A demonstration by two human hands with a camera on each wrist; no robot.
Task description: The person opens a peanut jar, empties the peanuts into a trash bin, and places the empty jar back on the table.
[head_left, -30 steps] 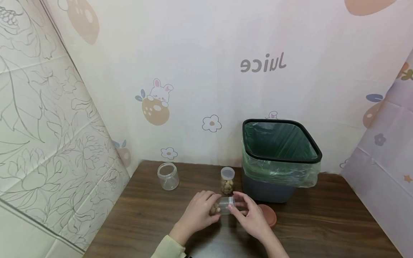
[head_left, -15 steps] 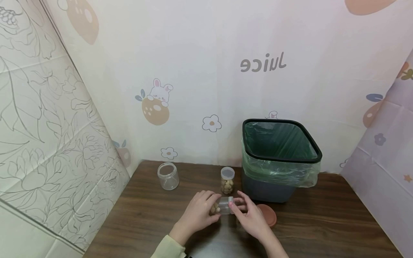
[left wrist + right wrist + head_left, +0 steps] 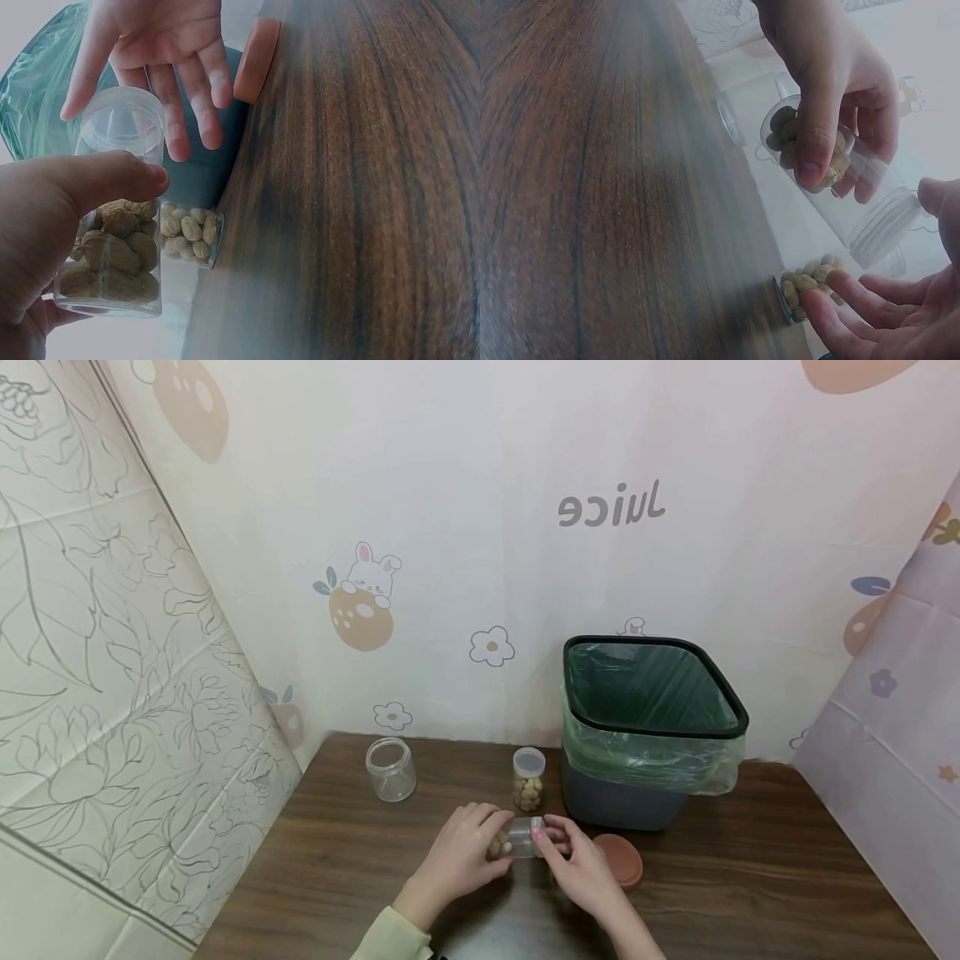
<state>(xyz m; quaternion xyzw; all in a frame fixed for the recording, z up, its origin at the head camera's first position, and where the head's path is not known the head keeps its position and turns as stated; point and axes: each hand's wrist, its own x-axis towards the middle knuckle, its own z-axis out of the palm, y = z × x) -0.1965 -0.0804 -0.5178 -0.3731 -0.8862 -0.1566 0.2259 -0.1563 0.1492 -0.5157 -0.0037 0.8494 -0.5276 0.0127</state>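
My left hand [image 3: 468, 850] grips a small clear jar [image 3: 154, 296] around its lower part, with the thumb across its side. Tan wrinkled nuts [image 3: 112, 251], looking like unshelled peanuts, fill the jar's bottom half. In the head view the jar lies tilted toward the right, its clear lid [image 3: 885, 225] facing my right hand [image 3: 579, 862]. That hand's fingers are spread and fairly straight around the lid, the thumb at its edge. Whether they touch it is hard to tell. Behind stands a second lidded jar [image 3: 528, 781] of similar nuts.
A larger clear jar [image 3: 392, 772] without a lid stands at the table's back left. At the right is a dark bin [image 3: 622, 797] lined with a green bag. A round reddish-brown lid [image 3: 622, 860] lies beside my right hand on the wooden table [image 3: 337, 877].
My right hand's fingers have shifted slightly around the jar's lid, drawing back and then closing in on it again. The left hand and the jar stay where they were.
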